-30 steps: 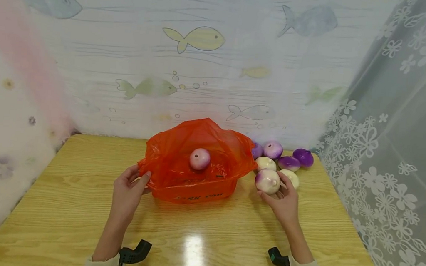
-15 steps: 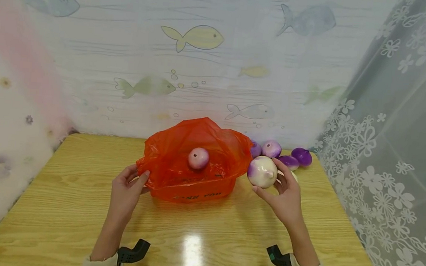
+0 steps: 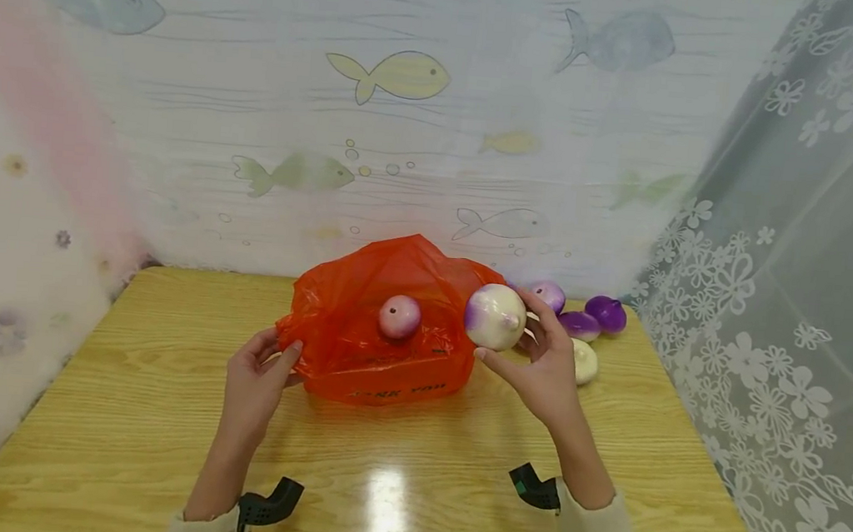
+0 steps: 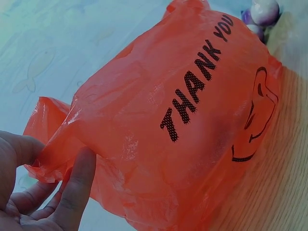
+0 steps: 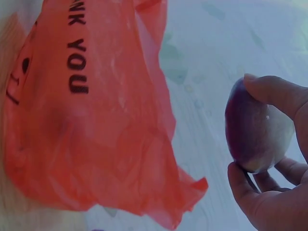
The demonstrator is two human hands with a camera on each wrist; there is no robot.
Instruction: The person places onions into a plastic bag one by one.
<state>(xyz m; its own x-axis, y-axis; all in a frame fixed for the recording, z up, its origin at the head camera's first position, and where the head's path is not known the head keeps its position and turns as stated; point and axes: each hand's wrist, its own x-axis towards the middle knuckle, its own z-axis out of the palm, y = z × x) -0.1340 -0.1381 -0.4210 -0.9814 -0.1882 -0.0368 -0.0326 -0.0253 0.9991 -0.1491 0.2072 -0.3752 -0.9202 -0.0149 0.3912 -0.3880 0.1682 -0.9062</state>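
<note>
An orange-red plastic bag (image 3: pixel 345 289) stands with its mouth held wide in the middle of the table. My left hand (image 3: pixel 258 378) pinches the left edge of its rim; thumb and fingers (image 4: pixel 79 190) show on the film in the left wrist view. A pinkish-purple onion (image 3: pixel 400 317) shows inside the bag's mouth. At the bag's right rim, my right hand (image 3: pixel 549 380) holds up a white onion with a purple side (image 3: pixel 495 317), thumb and fingers around it. In the right wrist view this onion (image 5: pixel 255 127) is raised beside the bag, apart from it.
Several more onions lie at the table's back right: a pale purple one (image 3: pixel 547 295), two dark purple ones, the farther (image 3: pixel 606 314) near the corner, and a cream one (image 3: pixel 583 362). The wooden table (image 3: pixel 419 457) ends at a fish-patterned curtain (image 3: pixel 406 147).
My right hand has lifted the white-and-purple onion from the pile and carried it left and up to the bag's right rim. The left hand keeps its place on the bag.
</note>
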